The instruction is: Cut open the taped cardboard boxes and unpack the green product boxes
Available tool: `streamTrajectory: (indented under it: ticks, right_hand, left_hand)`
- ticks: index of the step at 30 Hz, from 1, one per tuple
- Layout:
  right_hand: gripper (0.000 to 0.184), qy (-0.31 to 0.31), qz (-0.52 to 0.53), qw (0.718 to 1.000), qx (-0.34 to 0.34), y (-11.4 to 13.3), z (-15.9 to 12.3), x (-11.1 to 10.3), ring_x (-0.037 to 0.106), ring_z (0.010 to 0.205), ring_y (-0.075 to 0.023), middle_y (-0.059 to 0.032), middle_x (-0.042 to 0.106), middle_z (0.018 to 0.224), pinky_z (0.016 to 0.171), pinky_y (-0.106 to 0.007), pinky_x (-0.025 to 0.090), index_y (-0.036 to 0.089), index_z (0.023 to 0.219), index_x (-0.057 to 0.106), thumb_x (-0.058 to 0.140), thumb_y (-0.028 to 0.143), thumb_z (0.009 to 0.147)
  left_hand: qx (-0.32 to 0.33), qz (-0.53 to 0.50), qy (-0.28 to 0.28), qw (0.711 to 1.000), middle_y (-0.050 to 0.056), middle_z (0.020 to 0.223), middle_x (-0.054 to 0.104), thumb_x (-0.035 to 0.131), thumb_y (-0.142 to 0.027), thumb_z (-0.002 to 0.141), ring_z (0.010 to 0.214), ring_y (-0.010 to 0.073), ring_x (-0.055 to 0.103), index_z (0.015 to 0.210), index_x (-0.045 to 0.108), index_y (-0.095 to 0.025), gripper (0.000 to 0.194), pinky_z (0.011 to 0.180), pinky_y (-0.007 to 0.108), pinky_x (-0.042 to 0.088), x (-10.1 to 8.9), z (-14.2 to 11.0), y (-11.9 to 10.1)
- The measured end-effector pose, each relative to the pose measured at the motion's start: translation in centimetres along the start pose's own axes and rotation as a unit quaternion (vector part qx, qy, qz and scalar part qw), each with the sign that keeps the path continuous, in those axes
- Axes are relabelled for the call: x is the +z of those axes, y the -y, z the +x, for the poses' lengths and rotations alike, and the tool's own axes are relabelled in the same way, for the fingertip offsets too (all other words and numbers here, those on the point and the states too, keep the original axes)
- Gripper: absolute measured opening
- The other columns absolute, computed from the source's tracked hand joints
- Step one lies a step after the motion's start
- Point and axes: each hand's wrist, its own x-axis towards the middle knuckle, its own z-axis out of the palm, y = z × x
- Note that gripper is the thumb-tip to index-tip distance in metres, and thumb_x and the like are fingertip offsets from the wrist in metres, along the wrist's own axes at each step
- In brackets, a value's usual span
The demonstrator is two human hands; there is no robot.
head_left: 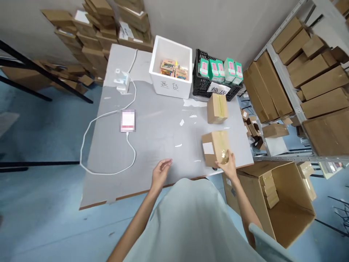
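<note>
My right hand (pixel 229 166) grips the near right edge of a taped cardboard box (pixel 215 147) with a white label on its left side. This box sits at the front right of the grey-topped table (pixel 158 134). A second, smaller taped cardboard box (pixel 217 109) stands just behind it, apart from it. My left hand (pixel 160 174) hovers over the table's front edge, fingers loosely bent and apart, nothing in it. Something small and dark peeks out by the held box's near corner; I cannot make out what it is.
At the back are a white foam bin (pixel 171 87) with small packages and a black crate (pixel 200 83) of green-and-pink boxes. A white cable (pixel 91 125) loops around a blurred pinkish-white item (pixel 128 120). A large open carton (pixel 289 218) and shelving (pixel 289 92) stand right.
</note>
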Motion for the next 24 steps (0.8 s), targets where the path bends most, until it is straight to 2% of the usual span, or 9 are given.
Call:
streamTrajectory:
  ticks: [3, 5, 8, 11, 13, 15, 19, 22, 24]
  right_hand:
    - [0.137, 0.100, -0.026, 0.987, -0.119, 5.4, 0.5, 1.9, 0.030, 0.176, -0.0485, -0.0241, 0.029, 0.189, 0.135, -0.066, 0.046, 0.024, 0.189, 0.024, 0.097, 0.058, 0.078]
    - [0.138, 0.180, -0.062, 0.958, -0.216, 8.9, 1.2, 3.0, 0.020, 0.180, -0.0496, -0.0221, 0.021, 0.194, 0.132, -0.067, 0.049, 0.027, 0.189, 0.026, 0.102, 0.049, 0.075]
    - [0.134, 0.257, -0.108, 0.902, -0.329, 13.0, 2.6, 4.8, 0.016, 0.181, -0.0496, -0.0203, 0.019, 0.196, 0.131, -0.065, 0.051, 0.030, 0.187, 0.033, 0.104, 0.036, 0.073]
    - [0.131, 0.291, -0.126, 0.871, -0.375, 14.6, 3.8, 6.2, 0.019, 0.181, -0.0480, -0.0218, 0.021, 0.195, 0.133, -0.064, 0.048, 0.029, 0.186, 0.036, 0.103, 0.031, 0.073]
    - [0.133, 0.296, -0.117, 0.870, -0.377, 14.3, 4.4, 6.8, 0.016, 0.182, -0.0460, -0.0229, 0.017, 0.196, 0.138, -0.064, 0.042, 0.027, 0.187, 0.033, 0.102, 0.030, 0.074]
    - [0.141, 0.285, -0.087, 0.884, -0.361, 12.9, 4.6, 7.1, 0.009, 0.184, -0.0440, -0.0246, 0.008, 0.197, 0.142, -0.064, 0.033, 0.024, 0.189, 0.025, 0.105, 0.034, 0.073]
    - [0.165, 0.271, -0.012, 0.925, -0.267, 8.7, 3.8, 7.7, 0.006, 0.184, -0.0427, -0.0291, -0.006, 0.195, 0.145, -0.060, 0.028, 0.018, 0.191, 0.003, 0.110, 0.051, 0.070]
    - [0.165, 0.297, 0.019, 0.935, -0.192, 6.0, 2.8, 8.7, 0.013, 0.184, -0.0415, -0.0295, -0.002, 0.195, 0.145, -0.057, 0.030, 0.018, 0.190, -0.004, 0.105, 0.059, 0.074]
    - [0.152, 0.320, 0.046, 0.931, -0.167, 5.3, 2.3, 9.5, 0.017, 0.183, -0.0398, -0.0275, 0.006, 0.196, 0.145, -0.053, 0.031, 0.019, 0.191, 0.003, 0.099, 0.063, 0.082]
  left_hand:
    - [0.028, 0.029, -0.021, 0.999, 0.021, 0.159, 0.072, 0.084, -0.050, 0.083, 0.148, 0.0405, 0.069, 0.135, 0.072, -0.022, 0.061, 0.131, 0.061, 0.052, -0.4, 0.9, -0.6]
    - [0.040, 0.056, -0.032, 0.997, 0.019, 0.172, 0.062, 0.082, -0.042, 0.087, 0.160, 0.0398, 0.060, 0.149, 0.067, -0.023, 0.067, 0.134, 0.059, 0.050, -0.8, 1.3, -1.0]
    - [0.030, 0.092, -0.027, 0.995, 0.019, 0.172, 0.061, 0.081, -0.035, 0.091, 0.163, 0.0388, 0.056, 0.155, 0.067, -0.021, 0.067, 0.140, 0.057, 0.043, -1.9, 1.2, -0.9]
    - [0.007, 0.088, -0.031, 0.996, 0.021, 0.173, 0.061, 0.083, -0.036, 0.092, 0.164, 0.0376, 0.056, 0.162, 0.061, -0.019, 0.076, 0.142, 0.055, 0.041, -3.2, 0.2, 0.4]
    - [-0.010, 0.065, -0.032, 0.997, 0.022, 0.177, 0.056, 0.087, -0.040, 0.090, 0.166, 0.0371, 0.054, 0.169, 0.054, -0.019, 0.088, 0.141, 0.053, 0.042, -4.0, -0.7, 1.6]
    - [-0.029, 0.048, -0.030, 0.998, 0.022, 0.179, 0.053, 0.094, -0.043, 0.083, 0.166, 0.0384, 0.054, 0.170, 0.051, -0.020, 0.100, 0.140, 0.053, 0.044, -4.6, -1.6, 2.7]
    - [-0.038, 0.044, 0.024, 0.998, 0.018, 0.175, 0.060, 0.107, -0.043, 0.060, 0.162, 0.0399, 0.059, 0.167, 0.055, -0.024, 0.120, 0.137, 0.055, 0.046, -5.2, -2.5, 4.0]
    - [-0.044, 0.070, 0.056, 0.995, 0.018, 0.161, 0.072, 0.108, -0.047, 0.051, 0.154, 0.0402, 0.066, 0.160, 0.061, -0.022, 0.121, 0.133, 0.056, 0.049, -5.0, -1.9, 4.1]
    - [-0.057, 0.089, 0.049, 0.993, 0.021, 0.151, 0.077, 0.108, -0.051, 0.045, 0.149, 0.0437, 0.069, 0.148, 0.066, -0.018, 0.116, 0.130, 0.060, 0.051, -4.7, -1.0, 3.9]
